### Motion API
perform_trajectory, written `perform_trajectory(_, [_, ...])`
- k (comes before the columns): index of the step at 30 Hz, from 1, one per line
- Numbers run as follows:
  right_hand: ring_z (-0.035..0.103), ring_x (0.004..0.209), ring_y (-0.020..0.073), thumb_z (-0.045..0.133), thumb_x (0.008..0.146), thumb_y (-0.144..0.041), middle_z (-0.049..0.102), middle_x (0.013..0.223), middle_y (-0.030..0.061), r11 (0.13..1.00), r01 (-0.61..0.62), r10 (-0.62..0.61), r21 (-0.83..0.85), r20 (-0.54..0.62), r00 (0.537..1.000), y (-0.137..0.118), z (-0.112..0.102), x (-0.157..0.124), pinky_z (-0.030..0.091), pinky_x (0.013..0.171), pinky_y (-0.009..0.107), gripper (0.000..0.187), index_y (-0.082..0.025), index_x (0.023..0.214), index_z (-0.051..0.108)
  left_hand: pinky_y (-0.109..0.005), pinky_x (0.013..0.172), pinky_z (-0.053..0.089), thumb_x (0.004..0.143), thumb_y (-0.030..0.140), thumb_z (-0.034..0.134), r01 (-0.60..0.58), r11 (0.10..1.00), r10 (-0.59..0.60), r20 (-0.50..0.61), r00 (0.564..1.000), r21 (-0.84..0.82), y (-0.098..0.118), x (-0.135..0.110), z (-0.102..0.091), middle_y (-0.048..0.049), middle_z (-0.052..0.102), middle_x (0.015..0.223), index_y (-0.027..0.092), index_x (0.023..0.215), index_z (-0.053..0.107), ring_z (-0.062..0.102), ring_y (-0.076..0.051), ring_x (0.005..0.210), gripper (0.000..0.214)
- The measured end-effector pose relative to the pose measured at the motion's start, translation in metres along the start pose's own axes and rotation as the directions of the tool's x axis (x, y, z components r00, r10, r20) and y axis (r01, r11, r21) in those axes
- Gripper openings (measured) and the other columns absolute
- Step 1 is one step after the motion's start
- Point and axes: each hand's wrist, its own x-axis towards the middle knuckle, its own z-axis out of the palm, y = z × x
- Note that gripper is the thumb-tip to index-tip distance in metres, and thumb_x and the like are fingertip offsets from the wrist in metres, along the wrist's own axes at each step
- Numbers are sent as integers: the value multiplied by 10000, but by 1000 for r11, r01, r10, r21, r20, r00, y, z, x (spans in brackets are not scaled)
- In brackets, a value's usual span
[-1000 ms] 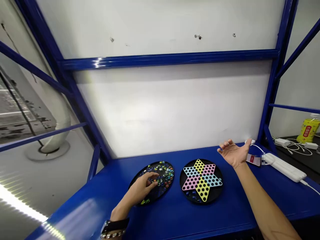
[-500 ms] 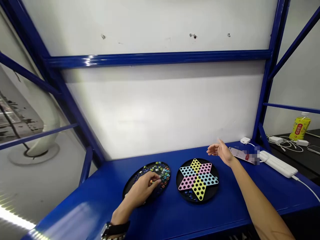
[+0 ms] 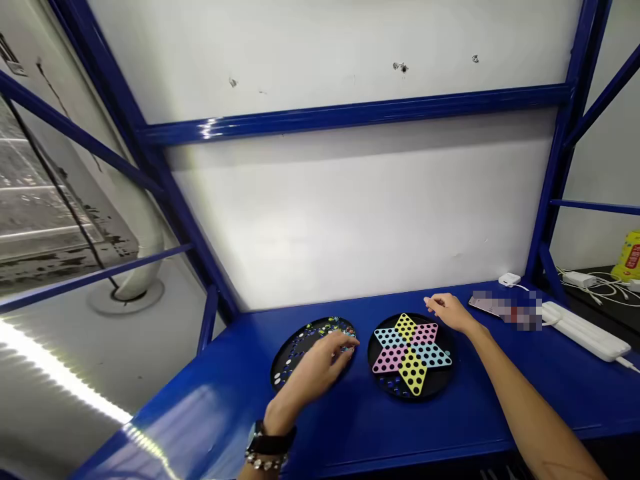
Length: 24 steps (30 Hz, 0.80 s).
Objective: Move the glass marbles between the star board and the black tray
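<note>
The left hand [image 3: 320,367] hovered over glass marbles [image 3: 333,327] in a round black tray [image 3: 277,373], whether it held any hidden; the right hand [image 3: 453,313] hung half open beside a Chinese checkers board [image 3: 411,355] on the counter [image 3: 500,387]. Hard, slippery marbles would need a fingertip pinch.

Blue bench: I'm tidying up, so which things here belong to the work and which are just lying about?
Work: left hand, right hand, marble tray, star board.
Lying about: phone, power strip, charger, bottle.
</note>
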Motion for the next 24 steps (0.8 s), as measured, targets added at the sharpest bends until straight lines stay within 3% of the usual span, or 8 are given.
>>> perform_trajectory(3, [552, 656, 171, 453, 858, -597, 652, 692, 31, 1000, 5, -6, -28, -3, 1000, -2, 1, -1, 406, 634, 279, 481, -188, 685, 639, -353, 857, 496, 921, 387, 357, 194, 978, -182, -140, 973, 77, -52, -9, -18, -59, 684, 1142, 228, 1121, 658, 638, -229, 948, 395])
perform_trajectory(5, [535, 645, 165, 441, 867, -598, 639, 678, 26, 998, 6, -6, -62, -10, 1000, -4, 1, -3, 388, 626, 276, 489, -189, 664, 619, -368, 873, 500, 880, 392, 407, 298, 946, -284, -119, 951, 126, -78, -15, -22, -75, 678, 1174, 212, 1163, 648, 649, -245, 963, 413])
perform_trajectory(7, [516, 634, 160, 426, 877, -599, 622, 662, 18, 995, 0, -1, -104, -9, 1000, -6, 2, -4, 369, 617, 275, 495, -193, 653, 599, -367, 888, 505, 850, 413, 462, 314, 939, -309, -58, 949, 142, -90, -17, -16, -73, 670, 1201, 217, 1196, 639, 651, -253, 990, 435])
perform_trajectory(12, [500, 618, 159, 397, 896, -596, 580, 620, 5, 984, -10, 10, -177, -1, 1000, -8, 3, -6, 341, 596, 274, 500, -203, 640, 570, -411, 1043, 424, 862, 376, 491, 165, 967, -160, -43, 986, 193, -71, -4, 13, -52, 623, 1293, 260, 1254, 612, 549, -271, 1204, 426])
perform_trajectory(15, [540, 655, 170, 415, 891, -584, 624, 673, 20, 982, -3, 8, -187, 25, 1000, -8, 6, -6, 368, 618, 279, 478, -206, 661, 594, -443, 1065, 401, 841, 293, 497, 143, 963, -144, -14, 990, 228, -58, 2, 24, -47, 577, 1360, 274, 1315, 568, 516, -277, 1246, 480])
perform_trajectory(20, [603, 770, 193, 478, 875, -537, 696, 841, 52, 981, 8, 6, -196, 69, 998, -7, 13, -6, 416, 681, 291, 391, -211, 759, 661, -406, 1022, 442, 853, 328, 489, 135, 970, -140, 10, 990, 203, -60, 1, 23, -38, 627, 1284, 271, 1213, 617, 558, -254, 1200, 386])
perform_trajectory(24, [622, 804, 192, 495, 883, -477, 705, 888, 52, 980, 16, 1, -199, 83, 997, -5, 16, -5, 435, 728, 295, 326, -222, 800, 682, -416, 1036, 434, 871, 364, 462, 141, 970, -134, -45, 990, 201, -69, 0, 18, -53, 628, 1278, 248, 1215, 605, 556, -258, 1204, 390])
